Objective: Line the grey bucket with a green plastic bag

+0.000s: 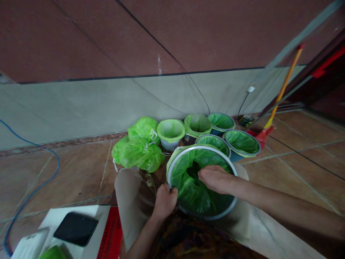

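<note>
A trash bin with a grey rim is held between my knees, tilted so that its mouth faces me. Green plastic liner covers its inside and folds over the rim at the left. My left hand is closed around the left side of the rim. Inside the mouth, my right hand is curled into a fist against the liner. Its fingertips are turned away, so whether it pinches the plastic is hidden.
By the wall stand several lined bins, including a white bin and a blue bin. Tied green bags lie left of them. A yellow-handled broom leans at the right. A phone rests on a white surface at my left.
</note>
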{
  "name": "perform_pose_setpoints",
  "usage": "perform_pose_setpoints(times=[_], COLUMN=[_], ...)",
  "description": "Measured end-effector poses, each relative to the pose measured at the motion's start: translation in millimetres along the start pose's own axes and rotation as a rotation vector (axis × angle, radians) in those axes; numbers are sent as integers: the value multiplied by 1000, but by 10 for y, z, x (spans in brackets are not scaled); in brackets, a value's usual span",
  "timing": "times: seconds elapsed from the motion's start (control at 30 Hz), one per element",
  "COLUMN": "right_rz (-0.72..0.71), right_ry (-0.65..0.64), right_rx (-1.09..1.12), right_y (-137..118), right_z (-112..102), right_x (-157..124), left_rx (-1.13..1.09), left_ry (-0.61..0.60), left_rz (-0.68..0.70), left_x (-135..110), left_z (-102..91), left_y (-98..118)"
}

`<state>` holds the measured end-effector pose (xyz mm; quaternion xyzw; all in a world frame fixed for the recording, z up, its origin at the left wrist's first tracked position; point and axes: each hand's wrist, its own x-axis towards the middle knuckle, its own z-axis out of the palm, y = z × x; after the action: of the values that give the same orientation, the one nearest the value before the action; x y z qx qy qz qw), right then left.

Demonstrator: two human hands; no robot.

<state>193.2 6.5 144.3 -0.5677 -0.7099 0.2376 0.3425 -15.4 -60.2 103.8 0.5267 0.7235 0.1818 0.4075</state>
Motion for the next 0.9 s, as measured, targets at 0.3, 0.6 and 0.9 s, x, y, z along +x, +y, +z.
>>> perform_pose_setpoints(times=[0.3, 0.6, 0.9], right_rz=[31, 155, 192], right_ry=[-56, 149, 248], right_rx=[-376, 236, 358], right_y=[292, 311, -252], right_z=[-609, -193, 107], right_x=[446, 358, 23], left_rx=[-100, 184, -123], left_ry=[-5, 450, -64], left_rz=[43, 148, 530], left_x=[200, 279, 274], left_z=[-94, -594, 55], left_y=[-124, 126, 763])
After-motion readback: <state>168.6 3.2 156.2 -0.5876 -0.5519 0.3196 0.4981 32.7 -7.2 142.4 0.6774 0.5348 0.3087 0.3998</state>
